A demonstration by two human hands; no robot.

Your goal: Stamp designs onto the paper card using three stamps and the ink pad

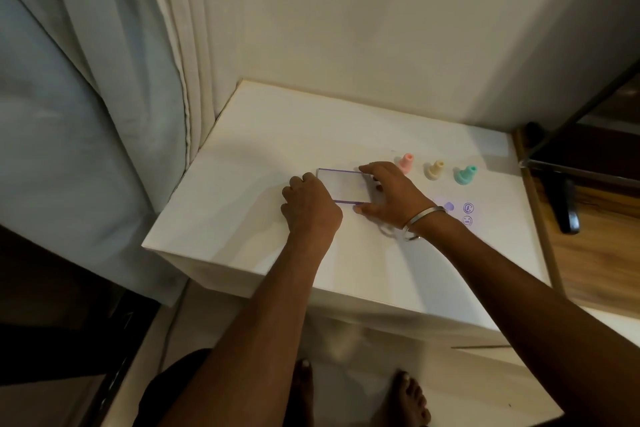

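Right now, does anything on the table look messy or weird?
A little. Purple stamp prints and a purple smudge seem to sit on the white table beside the right hand; no card edge shows around them. The pink stamp, yellow stamp and teal stamp stand tidy.
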